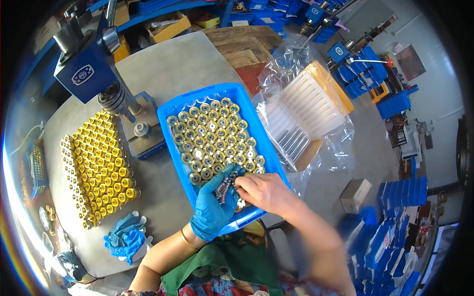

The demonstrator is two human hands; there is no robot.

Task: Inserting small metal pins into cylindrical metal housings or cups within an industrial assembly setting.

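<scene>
My left hand (211,206), in a blue glove, is cupped around a bunch of small dark-silver metal parts (224,190), too small to name exactly. Bare and closed, my right hand (264,192) has its fingertips pressed together at the right side of that bunch; whatever they pinch is hidden. Both hands are over the near end of a blue plastic tray (207,90). Rows of round brass-coloured metal pieces (212,126) with dark centres stand packed in it. A few more pieces lie below my right hand, partly covered by it.
A blue hand press (79,74) stands left of the tray. Beside it are rows of yellow-topped metal pieces (101,165) and crumpled blue gloves (126,237). On the right, clear plastic surrounds steel rods (294,143) and a white ribbed tray (313,101). A small carton (355,195) sits farther right.
</scene>
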